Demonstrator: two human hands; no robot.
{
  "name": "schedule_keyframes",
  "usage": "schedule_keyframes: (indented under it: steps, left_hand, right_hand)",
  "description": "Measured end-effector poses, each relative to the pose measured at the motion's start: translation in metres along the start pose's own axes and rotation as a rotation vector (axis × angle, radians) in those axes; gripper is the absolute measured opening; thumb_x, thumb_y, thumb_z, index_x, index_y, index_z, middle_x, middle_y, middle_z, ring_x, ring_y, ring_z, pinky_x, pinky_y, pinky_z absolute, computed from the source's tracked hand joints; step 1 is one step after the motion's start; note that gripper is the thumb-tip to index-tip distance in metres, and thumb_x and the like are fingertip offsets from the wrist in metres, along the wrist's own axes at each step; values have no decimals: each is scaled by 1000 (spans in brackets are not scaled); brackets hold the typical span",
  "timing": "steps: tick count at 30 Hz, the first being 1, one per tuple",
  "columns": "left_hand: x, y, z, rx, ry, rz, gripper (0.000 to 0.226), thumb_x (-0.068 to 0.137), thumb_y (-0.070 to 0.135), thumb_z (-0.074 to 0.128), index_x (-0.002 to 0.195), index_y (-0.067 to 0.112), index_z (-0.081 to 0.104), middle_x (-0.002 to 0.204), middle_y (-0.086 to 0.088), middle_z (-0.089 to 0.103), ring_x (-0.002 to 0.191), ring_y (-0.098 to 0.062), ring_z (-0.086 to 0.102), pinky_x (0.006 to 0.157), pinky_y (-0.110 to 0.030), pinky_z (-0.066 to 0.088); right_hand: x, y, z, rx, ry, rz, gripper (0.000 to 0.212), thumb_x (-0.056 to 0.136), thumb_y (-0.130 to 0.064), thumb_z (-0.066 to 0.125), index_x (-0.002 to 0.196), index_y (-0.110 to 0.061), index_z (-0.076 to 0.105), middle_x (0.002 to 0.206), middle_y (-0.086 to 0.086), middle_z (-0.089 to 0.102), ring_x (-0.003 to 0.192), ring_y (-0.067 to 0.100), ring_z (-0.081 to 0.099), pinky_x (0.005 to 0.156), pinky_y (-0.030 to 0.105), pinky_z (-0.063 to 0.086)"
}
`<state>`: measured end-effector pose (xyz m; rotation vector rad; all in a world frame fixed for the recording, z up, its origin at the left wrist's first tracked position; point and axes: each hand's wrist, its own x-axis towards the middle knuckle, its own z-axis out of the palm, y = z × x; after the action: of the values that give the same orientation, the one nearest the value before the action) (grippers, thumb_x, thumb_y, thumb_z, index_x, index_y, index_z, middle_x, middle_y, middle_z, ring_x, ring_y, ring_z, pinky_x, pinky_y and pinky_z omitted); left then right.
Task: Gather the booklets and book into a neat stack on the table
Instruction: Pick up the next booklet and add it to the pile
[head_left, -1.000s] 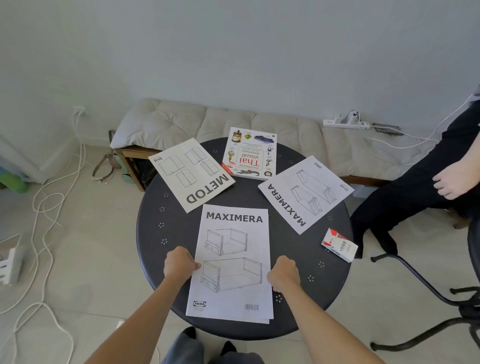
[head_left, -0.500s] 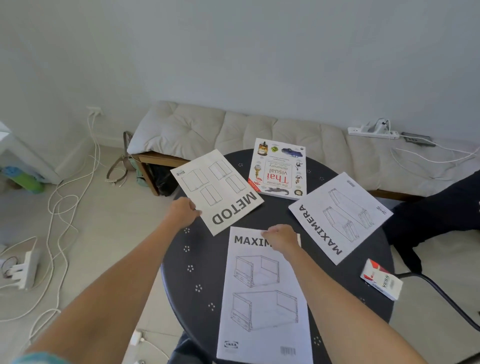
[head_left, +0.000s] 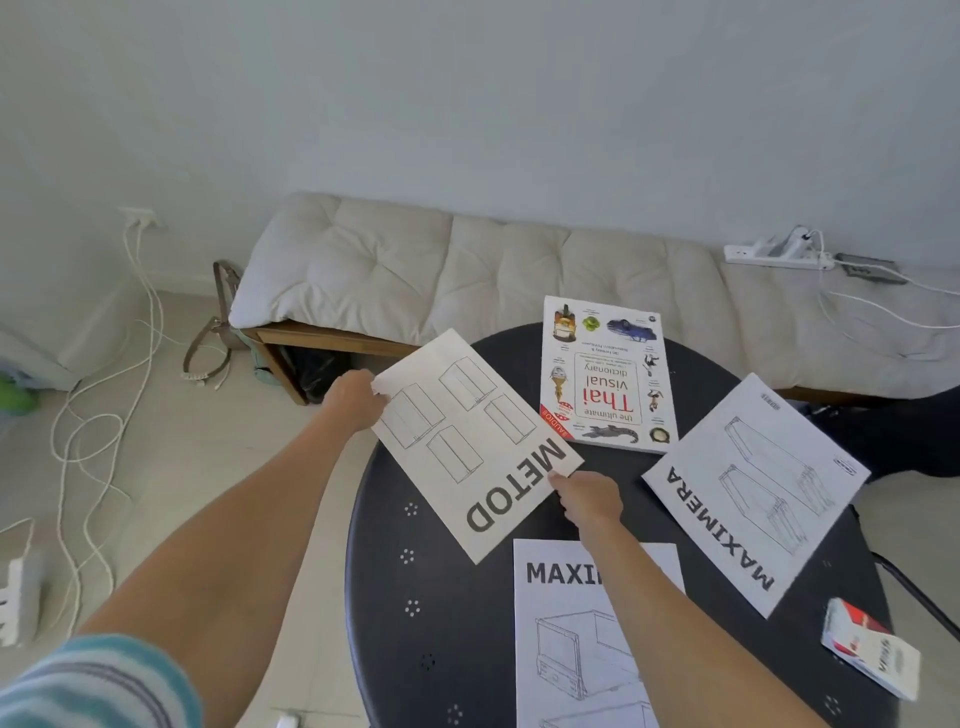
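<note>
On the round black table (head_left: 441, 639) lie three white booklets and a book. The METOD booklet (head_left: 475, 444) sits at the left, hanging over the table's edge. My left hand (head_left: 356, 397) grips its far left corner, and my right hand (head_left: 589, 499) pinches its near right corner. A MAXIMERA booklet (head_left: 571, 634) lies at the front, partly under my right forearm. A second MAXIMERA booklet (head_left: 756, 493) lies angled on the right. The Thai visual dictionary book (head_left: 605, 374) rests at the back, touching the METOD booklet's edge.
A small red-and-white box (head_left: 870, 654) sits at the table's right edge. Behind the table runs a low bench with a beige cushion (head_left: 467, 270) and a power strip (head_left: 774, 252). Cables (head_left: 104, 415) trail over the floor at left. A chair leg (head_left: 914, 592) shows at right.
Both hands left the front MAXIMERA booklet and moved out to the METOD booklet, the left first, then the right. My head has come forward and turned left.
</note>
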<state>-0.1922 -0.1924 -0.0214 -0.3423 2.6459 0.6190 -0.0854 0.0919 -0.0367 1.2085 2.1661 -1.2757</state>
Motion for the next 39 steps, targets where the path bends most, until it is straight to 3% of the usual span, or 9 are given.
schedule_keyframes:
  steps: [3, 7, 11, 13, 16, 19, 22, 32, 39]
  left_hand:
    - [17, 1, 1, 4, -51, 23, 52, 95, 29, 51, 137, 0, 41, 139, -17, 49, 128, -36, 45, 102, -40, 38]
    - [34, 0, 6, -6, -89, 18, 49, 94, 33, 52, 132, 2, 46, 132, -16, 54, 121, -35, 50, 96, -41, 43]
    - [39, 1, 2, -90, -47, 15, 42, 92, 29, 57, 124, 4, 55, 124, -13, 59, 117, -32, 54, 92, -38, 45]
    - [42, 0, -3, -169, -41, -5, 37, 90, 28, 61, 118, 4, 60, 119, -13, 63, 111, -30, 58, 92, -39, 47]
    - [42, -4, -15, -308, -98, -21, 25, 90, 23, 62, 105, 3, 63, 108, -14, 67, 99, -30, 63, 91, -41, 51]
    - [32, -8, -25, -439, -129, -36, 12, 91, 17, 61, 99, 8, 61, 94, -8, 66, 86, -25, 63, 82, -35, 49]
    - [13, -18, -30, -498, -143, -65, 8, 91, 19, 61, 95, 11, 61, 82, 0, 64, 75, -16, 61, 75, -30, 47]
    - [-83, -14, -9, -962, -173, -149, 14, 88, 4, 62, 98, 15, 61, 94, -5, 69, 81, -16, 66, 77, -32, 53]
    - [-155, 14, 42, -1075, -176, -125, 36, 84, 7, 69, 118, 9, 56, 108, -10, 68, 99, -22, 67, 81, -29, 55]
  right_hand:
    - [6, 0, 6, -44, 52, 25, 29, 82, -31, 69, 59, -19, 57, 72, 2, 63, 75, 24, 60, 69, 33, 49]
    - [9, -1, 9, -54, 78, 71, 18, 82, -29, 69, 78, -12, 66, 82, 4, 66, 82, 23, 64, 69, 31, 47]
    - [9, -1, 11, 32, 111, 65, 15, 86, -21, 62, 77, -10, 57, 81, 9, 67, 69, 19, 57, 65, 29, 48]
    - [9, -4, 13, 202, 59, 79, 12, 89, -15, 57, 79, -10, 53, 95, 15, 70, 81, 22, 64, 76, 36, 57]
    - [1, -16, 13, 448, -84, 116, 2, 94, -7, 53, 94, -9, 54, 107, 14, 69, 101, 28, 68, 65, 32, 57]
    - [-10, -25, 11, 498, -195, 55, 24, 91, 6, 51, 108, -10, 56, 112, 13, 68, 105, 29, 66, 61, 28, 53]
    - [-20, -30, 8, 465, -213, -3, 37, 91, 11, 44, 112, -17, 56, 98, 4, 68, 90, 19, 66, 59, 27, 52]
    - [-38, -27, -77, 298, -87, -188, 38, 89, 7, 35, 91, -21, 61, 90, 0, 67, 77, 15, 63, 52, 23, 47]
    - [-41, 26, -153, 70, -101, -227, 34, 87, 4, 43, 99, -17, 67, 92, 7, 71, 72, 19, 65, 63, 29, 55]
